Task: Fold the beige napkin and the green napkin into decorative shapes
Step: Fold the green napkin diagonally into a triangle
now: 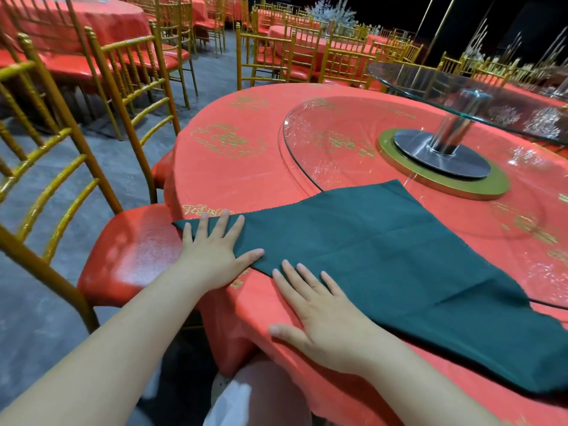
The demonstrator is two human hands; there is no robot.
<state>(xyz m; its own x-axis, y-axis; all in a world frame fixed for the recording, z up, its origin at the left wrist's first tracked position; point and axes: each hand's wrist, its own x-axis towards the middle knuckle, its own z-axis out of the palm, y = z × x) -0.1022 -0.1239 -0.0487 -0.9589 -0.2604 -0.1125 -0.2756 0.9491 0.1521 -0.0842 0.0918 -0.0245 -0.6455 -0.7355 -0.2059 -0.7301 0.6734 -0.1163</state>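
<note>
Round counter (246, 167), centre of frame: red cloth printed with gold emblems, edge hanging in folds at lower centre.
Glass turntable (307, 139) lying on the counter, centre right, with a gold ring base (430, 187) and a steel post (450, 130). A second glass disc (430, 84) is raised on the post.
Gold chair (132, 259), red seat pad, lower left, seat touching the cloth edge. A second chair (129, 43) of the same kind stands just behind it.
Floor (46, 318): grey, matt.
Further tables (101, 23) in red cloth, upper left and top centre, ringed by rows of matching gold chairs.
White branch centrepiece (330, 10), top centre.
Back of the room (476, 13), upper right: dark, unlit.
</note>
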